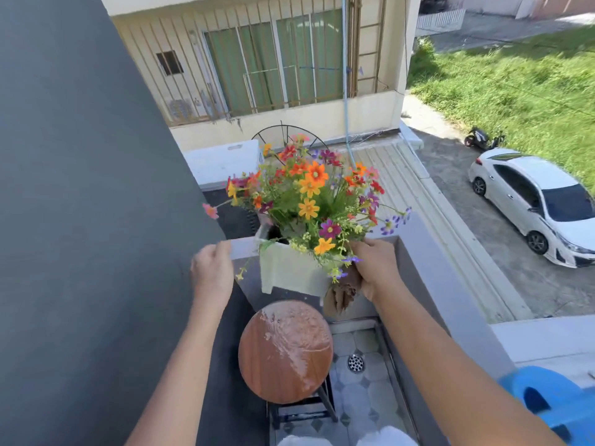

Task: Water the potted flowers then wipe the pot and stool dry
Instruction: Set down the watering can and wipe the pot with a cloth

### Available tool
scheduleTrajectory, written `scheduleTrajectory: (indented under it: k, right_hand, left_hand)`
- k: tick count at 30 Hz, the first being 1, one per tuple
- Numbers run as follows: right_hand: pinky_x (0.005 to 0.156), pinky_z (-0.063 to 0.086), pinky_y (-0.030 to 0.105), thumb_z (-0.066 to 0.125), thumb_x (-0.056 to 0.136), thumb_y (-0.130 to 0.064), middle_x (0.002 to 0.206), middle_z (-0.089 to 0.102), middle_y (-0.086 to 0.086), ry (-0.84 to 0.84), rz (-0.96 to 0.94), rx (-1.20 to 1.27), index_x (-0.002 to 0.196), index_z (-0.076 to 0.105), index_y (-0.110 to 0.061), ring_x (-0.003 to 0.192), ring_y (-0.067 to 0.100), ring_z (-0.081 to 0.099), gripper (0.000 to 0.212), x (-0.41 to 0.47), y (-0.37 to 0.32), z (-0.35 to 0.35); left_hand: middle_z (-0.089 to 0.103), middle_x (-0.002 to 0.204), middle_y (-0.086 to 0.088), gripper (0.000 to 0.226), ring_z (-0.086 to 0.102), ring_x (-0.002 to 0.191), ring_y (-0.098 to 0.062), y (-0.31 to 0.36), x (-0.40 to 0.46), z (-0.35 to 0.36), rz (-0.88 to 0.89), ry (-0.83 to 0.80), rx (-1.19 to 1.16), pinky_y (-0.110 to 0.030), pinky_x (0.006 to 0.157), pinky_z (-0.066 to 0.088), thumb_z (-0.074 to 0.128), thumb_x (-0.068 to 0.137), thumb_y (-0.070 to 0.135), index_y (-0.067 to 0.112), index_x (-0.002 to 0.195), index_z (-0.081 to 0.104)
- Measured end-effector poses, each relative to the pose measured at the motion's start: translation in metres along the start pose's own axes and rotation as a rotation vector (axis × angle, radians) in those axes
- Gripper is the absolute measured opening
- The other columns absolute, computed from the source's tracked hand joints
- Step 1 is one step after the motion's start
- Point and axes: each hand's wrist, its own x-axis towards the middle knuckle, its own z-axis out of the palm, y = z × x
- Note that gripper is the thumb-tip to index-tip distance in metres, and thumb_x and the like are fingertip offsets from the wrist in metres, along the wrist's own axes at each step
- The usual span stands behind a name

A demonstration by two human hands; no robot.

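Holding pot [291, 273] of flowers [309, 191] above wet stool [286, 350]: right hand [375, 268] grips pot's right side plus brown cloth [343, 296]; left hand [212, 272] loosely curled, apart at left, gripping nothing.

A round wooden stool [285, 352], its seat wet, stands on the tiled floor [370, 400] below the fingers [355, 249].

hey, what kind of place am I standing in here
Likely a small upper-floor balcony. A parapet wall edges it, a floor drain sits in the tiled floor, and a white car and lawn lie well below.
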Motion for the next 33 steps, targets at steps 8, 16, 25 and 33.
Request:
scheduleTrajectory:
  k: [8, 16, 25, 33]
  right_hand:
    - [0.057, 0.036, 0.039, 0.071, 0.046, -0.027, 0.061, 0.033, 0.004, 0.135, -0.144, -0.045, 0.062, 0.054, -0.008, 0.062, 0.02, 0.036, 0.03, -0.005, 0.007, 0.02]
    - [0.057, 0.033, 0.035, 0.07, 0.054, -0.029, 0.062, 0.04, 0.004, 0.124, -0.145, -0.118, 0.061, 0.055, -0.004, 0.064, 0.016, 0.037, 0.03, -0.018, 0.027, 0.026]
    - [0.055, 0.029, 0.028, 0.069, 0.075, -0.015, 0.055, 0.033, -0.002, 0.047, -0.326, -0.223, 0.057, 0.041, -0.016, 0.062, 0.013, 0.028, 0.034, -0.036, 0.027, 0.029]
    - [0.065, 0.042, 0.024, 0.053, 0.098, -0.012, 0.075, 0.063, -0.008, 0.024, -0.401, -0.172, 0.074, 0.066, -0.022, 0.071, 0.004, 0.054, 0.029, -0.027, 0.006, 0.024]
  left_hand:
    - [0.063, 0.064, -0.018, 0.041, 0.058, 0.066, -0.021, 0.006, -0.061, 0.05, 0.147, -0.452, 0.237, -0.035, 0.072, 0.043, 0.037, 0.098, 0.031, 0.002, 0.095, 0.066]
    - [0.065, 0.097, -0.013, 0.054, 0.062, 0.101, -0.034, 0.002, -0.056, 0.077, -0.23, -0.486, -0.023, -0.049, 0.094, 0.051, 0.04, 0.081, 0.065, 0.021, 0.102, 0.062]
    - [0.057, 0.091, -0.008, 0.035, 0.052, 0.067, -0.023, -0.006, -0.05, 0.074, -0.334, -0.53, 0.031, -0.022, 0.047, 0.028, 0.043, 0.092, 0.038, 0.013, 0.108, 0.06]
    - [0.052, 0.058, -0.012, 0.034, 0.033, 0.026, -0.009, 0.011, -0.051, 0.043, -0.381, -0.549, -0.287, -0.013, 0.03, 0.019, 0.019, 0.094, -0.002, 0.001, 0.088, 0.053]
